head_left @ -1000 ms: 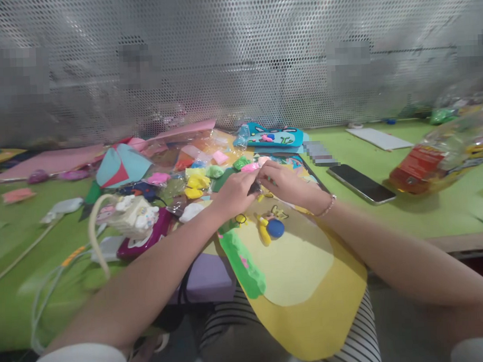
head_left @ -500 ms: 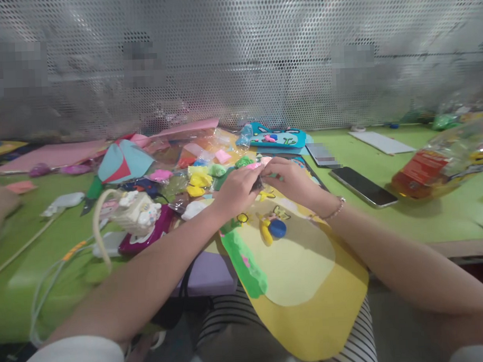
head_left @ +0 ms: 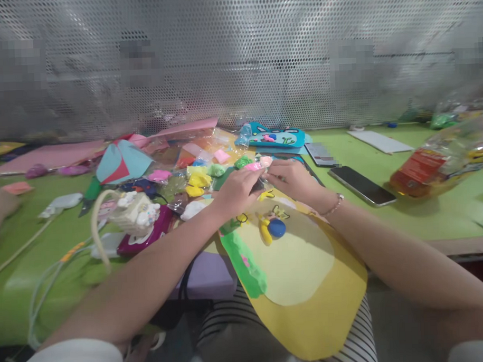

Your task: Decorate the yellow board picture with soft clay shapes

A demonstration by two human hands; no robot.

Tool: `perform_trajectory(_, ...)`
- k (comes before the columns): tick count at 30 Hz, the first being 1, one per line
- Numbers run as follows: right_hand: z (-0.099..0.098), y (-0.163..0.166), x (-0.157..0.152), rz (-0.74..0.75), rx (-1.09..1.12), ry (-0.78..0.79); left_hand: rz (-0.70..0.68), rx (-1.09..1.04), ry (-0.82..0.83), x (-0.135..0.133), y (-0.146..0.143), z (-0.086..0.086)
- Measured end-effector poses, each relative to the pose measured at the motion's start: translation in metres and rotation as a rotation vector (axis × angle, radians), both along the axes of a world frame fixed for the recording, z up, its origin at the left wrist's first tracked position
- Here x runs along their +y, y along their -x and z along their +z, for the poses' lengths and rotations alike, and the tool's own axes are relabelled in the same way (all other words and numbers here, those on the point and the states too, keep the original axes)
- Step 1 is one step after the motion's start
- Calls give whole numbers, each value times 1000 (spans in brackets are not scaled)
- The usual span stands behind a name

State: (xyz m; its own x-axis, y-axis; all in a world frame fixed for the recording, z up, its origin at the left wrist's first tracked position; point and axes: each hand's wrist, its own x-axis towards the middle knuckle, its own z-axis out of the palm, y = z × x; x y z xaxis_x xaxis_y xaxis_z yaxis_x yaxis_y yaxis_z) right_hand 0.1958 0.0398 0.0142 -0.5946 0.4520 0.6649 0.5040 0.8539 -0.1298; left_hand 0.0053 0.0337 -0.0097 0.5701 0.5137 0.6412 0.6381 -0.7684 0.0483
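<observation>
My left hand (head_left: 238,188) and my right hand (head_left: 294,180) meet above the far end of a yellow card (head_left: 326,328), fingers bent and pinched together. Something small and dark shows between the fingertips; I cannot make out what it is. Just beyond them are pink clay (head_left: 253,166) and a pale peach lump (head_left: 265,161). A pale yellow panel (head_left: 296,269) on the card carries a blue and yellow clay figure with a round blue piece (head_left: 277,228). A green clay strip (head_left: 244,265) with pink bits runs along the card's left side.
Left of my hands lie yellow clay lumps (head_left: 200,180), a white lump (head_left: 193,209) and a purple power strip (head_left: 142,238) with cables. A phone (head_left: 362,185) and a tilted bottle (head_left: 423,164) are at right. A blue decorated piece (head_left: 277,135) sits behind. Another person's hand (head_left: 0,208) shows far left.
My hands stay pinched in nearly the same place, with slight finger movement; the peach lump shows more clearly beyond them. The view has shifted slightly.
</observation>
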Motion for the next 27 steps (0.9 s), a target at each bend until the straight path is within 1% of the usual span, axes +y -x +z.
perform_trajectory(2,-4,0,4,58,27,31,10,5,9,0,0,0)
perform_trajectory(3,-7,0,6,63,48,55,16,10,14,0,1,0)
perform_trajectory(7,-14,4,9,-24,168,197,30,28,53,0,1,3)
perform_trajectory(10,-10,7,4,-91,298,261,60,8,68,1,1,5)
perform_trajectory(11,-7,7,2,-118,375,276,94,-3,67,2,1,5)
perform_trajectory(13,-1,6,0,-162,574,341,205,-1,60,5,4,6)
perform_trajectory(15,3,3,2,-166,704,471,349,66,67,8,7,6)
perform_trajectory(18,1,-1,11,-136,788,610,504,227,103,11,15,3)
perform_trajectory(21,-4,0,16,-108,810,788,564,320,135,13,19,1)
perform_trajectory(23,-6,3,16,-71,845,895,535,313,124,12,18,0)
perform_trajectory(24,-6,4,15,-54,864,930,487,290,109,12,17,0)
perform_trajectory(27,-3,7,11,-42,862,969,261,222,111,11,10,0)
